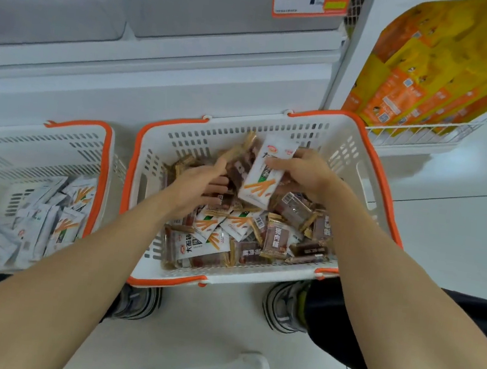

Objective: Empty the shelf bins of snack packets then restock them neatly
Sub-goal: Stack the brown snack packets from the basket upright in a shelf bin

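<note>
A white plastic basket with an orange rim (358,155) is set on the pale floor in front of the shelving, and a mixed heap of brown and white snack packets (248,236) is held in it. A white packet printed with orange sticks (263,176) is gripped by the right hand (304,173), with the thumb laid across its face and the fingers curled behind. The left hand (198,183) is lowered into the heap with its fingers curled among brown packets; whether one is actually pinched cannot be told. A second orange-rimmed white basket (103,168), at the left, is partly filled with white packets of the same kind only.

Sorting appears to be the step in hand: white packets are being picked from the mix and gathered apart. The clear shelf bins (74,7) above look emptied, so restocking is judged not yet begun. The next move would call for the gripped packet to be carried across to the left basket, and for the remaining white ones to be picked out from under the brown.
</note>
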A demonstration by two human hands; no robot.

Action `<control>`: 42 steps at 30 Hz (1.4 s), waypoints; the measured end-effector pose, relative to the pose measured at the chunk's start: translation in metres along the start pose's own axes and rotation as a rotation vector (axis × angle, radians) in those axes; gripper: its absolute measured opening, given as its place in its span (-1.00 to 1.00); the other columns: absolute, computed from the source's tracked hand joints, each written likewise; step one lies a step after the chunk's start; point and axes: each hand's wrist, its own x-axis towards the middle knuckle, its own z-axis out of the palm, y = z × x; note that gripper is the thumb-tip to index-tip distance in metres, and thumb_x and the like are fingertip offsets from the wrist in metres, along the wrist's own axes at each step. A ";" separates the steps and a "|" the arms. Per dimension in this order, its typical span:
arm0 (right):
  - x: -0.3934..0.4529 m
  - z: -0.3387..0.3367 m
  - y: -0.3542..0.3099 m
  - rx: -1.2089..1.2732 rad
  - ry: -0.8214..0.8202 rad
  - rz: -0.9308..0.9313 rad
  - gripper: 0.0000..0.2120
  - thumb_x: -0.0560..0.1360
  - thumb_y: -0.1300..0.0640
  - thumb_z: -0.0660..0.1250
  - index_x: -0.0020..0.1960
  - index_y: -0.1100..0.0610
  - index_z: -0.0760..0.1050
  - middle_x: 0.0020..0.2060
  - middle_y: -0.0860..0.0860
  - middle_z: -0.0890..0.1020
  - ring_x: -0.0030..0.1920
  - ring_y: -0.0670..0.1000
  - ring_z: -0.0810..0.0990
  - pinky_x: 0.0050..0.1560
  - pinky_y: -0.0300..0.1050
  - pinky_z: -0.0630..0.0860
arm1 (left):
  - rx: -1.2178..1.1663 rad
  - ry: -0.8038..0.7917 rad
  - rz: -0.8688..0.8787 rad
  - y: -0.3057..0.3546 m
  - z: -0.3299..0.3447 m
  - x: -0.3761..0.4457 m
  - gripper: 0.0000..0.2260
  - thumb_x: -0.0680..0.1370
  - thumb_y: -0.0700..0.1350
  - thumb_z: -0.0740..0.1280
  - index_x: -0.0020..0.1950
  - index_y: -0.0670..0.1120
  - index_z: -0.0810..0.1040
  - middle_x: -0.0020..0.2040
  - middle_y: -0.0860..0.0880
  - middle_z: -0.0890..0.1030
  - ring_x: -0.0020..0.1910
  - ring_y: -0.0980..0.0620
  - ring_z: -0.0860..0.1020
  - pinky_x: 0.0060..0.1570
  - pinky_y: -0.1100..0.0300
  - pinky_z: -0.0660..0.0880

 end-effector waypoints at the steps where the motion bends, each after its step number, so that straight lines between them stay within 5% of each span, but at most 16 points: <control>1: 0.001 0.009 0.001 -0.008 -0.071 0.001 -0.80 0.54 0.23 0.44 0.13 0.27 0.58 -0.01 0.12 0.74 -0.03 0.10 0.74 -0.05 0.09 0.69 | -0.017 -0.066 -0.009 -0.006 -0.002 -0.003 -0.46 0.57 0.17 0.31 0.42 -0.14 0.43 0.27 -0.12 0.61 0.23 -0.11 0.60 0.18 -0.01 0.59; 3: 0.005 0.033 0.008 0.053 -0.212 0.022 -0.79 0.55 0.22 0.43 0.15 0.29 0.59 0.01 0.12 0.74 0.03 0.12 0.73 0.08 0.14 0.66 | -0.028 -0.123 -0.017 -0.013 -0.006 -0.011 -0.53 0.52 0.07 0.40 0.35 -0.12 0.51 0.18 -0.10 0.68 0.15 -0.11 0.66 0.12 -0.02 0.62; 5: 0.009 0.055 0.018 0.173 -0.298 0.087 -0.80 0.57 0.16 0.42 0.16 0.22 0.59 0.03 0.11 0.73 0.07 0.12 0.71 0.14 0.11 0.64 | 0.148 -0.018 -0.008 -0.023 -0.017 -0.015 -0.62 0.49 0.03 0.48 0.26 -0.08 0.61 0.09 -0.04 0.72 0.05 -0.07 0.69 0.08 -0.05 0.64; 10: 0.026 0.083 0.062 -0.280 0.024 0.467 -0.71 0.54 0.13 0.43 0.19 0.26 0.54 -0.14 0.09 0.61 -0.33 0.03 0.56 -0.34 -0.14 0.61 | 0.417 0.282 -0.161 -0.065 -0.049 -0.020 -0.62 0.56 -0.06 0.45 0.34 -0.16 0.57 0.22 -0.11 0.65 -0.03 -0.01 0.63 -0.23 0.19 0.55; 14: 0.019 0.098 0.093 -0.449 0.164 0.492 -0.72 0.45 0.08 0.54 -0.09 0.21 0.48 -0.18 0.11 0.61 -0.19 0.10 0.63 -0.06 -0.01 0.68 | 0.502 0.221 -0.203 -0.078 -0.046 -0.016 -0.61 0.55 -0.01 0.45 0.32 -0.15 0.58 0.16 -0.14 0.67 -0.02 -0.06 0.65 -0.18 0.12 0.60; 18: 0.018 0.121 0.116 -0.045 0.346 0.531 -0.60 0.35 0.13 0.62 0.05 0.23 0.54 -0.05 0.12 0.65 -0.11 0.09 0.65 0.01 0.07 0.68 | 0.497 0.239 -0.265 -0.092 -0.042 -0.012 -0.62 0.53 0.04 0.46 0.30 -0.07 0.60 0.18 -0.09 0.67 0.04 -0.07 0.63 0.06 0.04 0.60; 21: 0.021 0.125 0.116 0.280 0.401 0.625 -0.52 0.37 0.22 0.61 0.17 0.23 0.45 -0.14 0.12 0.56 -0.24 0.03 0.61 -0.26 -0.10 0.66 | 0.427 0.274 -0.297 -0.098 -0.035 -0.010 -0.60 0.57 0.05 0.41 0.35 -0.09 0.57 0.23 -0.11 0.64 0.03 -0.06 0.58 -0.02 0.11 0.52; 23: 0.024 0.125 0.117 0.327 0.413 0.658 -0.51 0.38 0.21 0.61 0.19 0.22 0.43 -0.17 0.12 0.59 -0.39 -0.02 0.54 -0.53 -0.20 0.51 | 0.310 0.325 -0.295 -0.096 -0.031 -0.008 -0.60 0.59 0.03 0.39 0.37 -0.12 0.55 0.25 -0.13 0.62 0.00 -0.05 0.52 -0.07 0.14 0.46; 27: 0.028 0.122 0.123 0.198 0.342 0.732 -0.56 0.39 0.20 0.60 0.19 0.24 0.52 -0.18 0.12 0.71 -0.58 -0.09 0.54 -0.61 -0.31 0.37 | 0.062 0.439 -0.284 -0.093 -0.028 -0.004 -0.67 0.57 -0.11 0.43 0.30 -0.20 0.58 0.24 -0.15 0.63 -0.05 -0.01 0.52 -0.21 0.21 0.42; 32: 0.017 0.123 0.114 -0.069 0.037 0.775 -0.88 0.49 0.29 0.49 -0.07 0.21 0.55 -0.33 0.06 0.67 -0.34 -0.05 0.62 -0.38 -0.18 0.55 | 0.000 0.422 -0.316 -0.090 -0.022 -0.006 -0.64 0.48 -0.24 0.52 0.25 -0.22 0.58 0.22 -0.11 0.65 0.14 -0.06 0.63 -0.10 0.18 0.50; 35: 0.017 0.128 0.113 -0.039 0.039 0.735 -0.80 0.49 0.31 0.48 0.08 0.25 0.55 -0.18 0.12 0.65 -0.24 0.04 0.66 -0.28 -0.10 0.67 | 0.028 0.382 -0.336 -0.090 -0.026 -0.008 -0.61 0.45 -0.21 0.55 0.24 -0.21 0.58 0.21 -0.14 0.66 0.01 -0.04 0.64 -0.19 0.17 0.53; 38: 0.021 0.138 0.108 0.153 0.051 0.694 -0.73 0.49 0.16 0.51 0.14 0.22 0.58 -0.05 0.16 0.69 -0.09 0.10 0.73 -0.09 0.02 0.70 | 0.090 0.336 -0.333 -0.088 -0.030 -0.014 -0.57 0.46 -0.19 0.55 0.29 -0.19 0.55 0.23 -0.12 0.65 0.05 -0.04 0.65 0.05 0.03 0.61; 42: 0.023 0.159 0.106 0.184 0.110 0.622 -0.61 0.40 0.13 0.60 0.13 0.24 0.54 -0.02 0.17 0.70 -0.06 0.14 0.74 -0.15 0.02 0.71 | 0.130 0.309 -0.344 -0.088 -0.033 -0.021 -0.64 0.52 -0.24 0.47 0.31 -0.13 0.55 0.20 -0.13 0.66 0.08 -0.10 0.65 0.16 -0.07 0.59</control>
